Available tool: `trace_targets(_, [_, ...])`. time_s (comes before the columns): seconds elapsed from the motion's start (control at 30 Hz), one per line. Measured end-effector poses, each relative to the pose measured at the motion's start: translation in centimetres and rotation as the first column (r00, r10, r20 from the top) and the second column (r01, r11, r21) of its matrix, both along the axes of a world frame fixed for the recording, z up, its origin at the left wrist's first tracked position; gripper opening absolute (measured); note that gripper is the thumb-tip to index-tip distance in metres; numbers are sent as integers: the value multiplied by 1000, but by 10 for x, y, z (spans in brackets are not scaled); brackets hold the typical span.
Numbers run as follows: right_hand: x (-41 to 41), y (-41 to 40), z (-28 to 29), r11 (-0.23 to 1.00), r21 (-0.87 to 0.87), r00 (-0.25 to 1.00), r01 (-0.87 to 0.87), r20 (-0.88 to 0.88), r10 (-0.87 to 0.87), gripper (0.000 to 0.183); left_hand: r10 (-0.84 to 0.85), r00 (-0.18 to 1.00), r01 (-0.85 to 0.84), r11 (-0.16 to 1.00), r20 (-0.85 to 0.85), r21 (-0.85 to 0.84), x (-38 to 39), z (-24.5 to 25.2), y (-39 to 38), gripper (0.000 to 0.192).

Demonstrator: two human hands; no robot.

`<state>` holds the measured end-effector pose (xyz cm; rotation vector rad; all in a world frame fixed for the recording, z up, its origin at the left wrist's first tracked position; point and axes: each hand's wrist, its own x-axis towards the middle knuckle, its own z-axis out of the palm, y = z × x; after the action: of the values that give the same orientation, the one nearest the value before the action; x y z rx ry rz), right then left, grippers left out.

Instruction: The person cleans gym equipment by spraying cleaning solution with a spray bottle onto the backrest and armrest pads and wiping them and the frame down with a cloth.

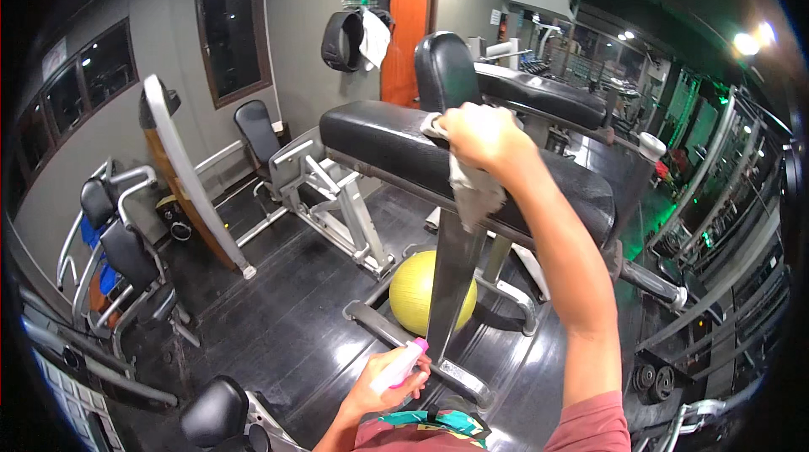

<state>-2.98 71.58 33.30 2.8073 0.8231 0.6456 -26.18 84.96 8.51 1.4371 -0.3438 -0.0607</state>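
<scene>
My right hand (483,136) is closed around a crumpled light-grey cloth (473,190) on top of a long black padded cushion (379,130) of a gym machine. Part of the cloth hangs over the cushion's near side. Low in front of my body, my left hand (389,382) grips a white spray bottle (398,371) with a pink top. Behind my right hand stands an upright black pad (446,71). A grey metal post (452,281) holds up the long cushion, and a yellow exercise ball (411,294) rests on the floor behind that post.
Several gym machines stand around, one with a black seat back (129,253) at the left. A black pad (215,411) is close at the lower left. The machine's metal foot (385,325) spans the floor before me. Weight plates (654,381) lie at the lower right.
</scene>
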Motion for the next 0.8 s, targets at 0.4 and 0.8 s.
trace_targets(0.4, [-101, -150, 45, 988, 134, 940, -74, -321, 114, 51, 3, 997, -9, 996, 71, 90, 10, 9, 20, 16])
trace_targets(0.8, [45, 13, 77, 696, 481, 844, -534, 348, 408, 45, 78, 987, -89, 993, 140, 80, -2, -7, 38, 21])
